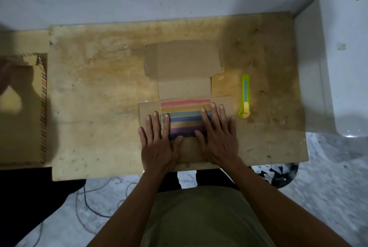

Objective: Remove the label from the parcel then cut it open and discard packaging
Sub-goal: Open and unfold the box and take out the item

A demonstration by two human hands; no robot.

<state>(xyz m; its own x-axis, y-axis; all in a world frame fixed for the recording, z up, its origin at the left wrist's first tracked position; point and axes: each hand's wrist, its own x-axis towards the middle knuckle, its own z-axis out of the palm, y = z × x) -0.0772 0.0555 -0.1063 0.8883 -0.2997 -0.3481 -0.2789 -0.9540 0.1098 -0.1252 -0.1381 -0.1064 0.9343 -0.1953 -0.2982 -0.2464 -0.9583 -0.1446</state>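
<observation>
The cardboard parcel (182, 61) lies unfolded on the wooden table (95, 97), its lid flap flat toward the wall. Inside it shows a block of coloured stripes (186, 116), pink at the top and purple at the bottom. My left hand (158, 143) lies flat with spread fingers on the parcel's left side and the stripes' left edge. Over the stripes' right part my right hand (218, 137) is pressed flat too. Neither hand holds anything. A lime-green utility knife (245, 97) rests on the table just right of the parcel.
At the left edge stands another cardboard box (23, 107) with striped tape along its side. A white appliance (338, 57) stands to the right of the table. Cables (89, 203) trail on the floor below the table's front edge.
</observation>
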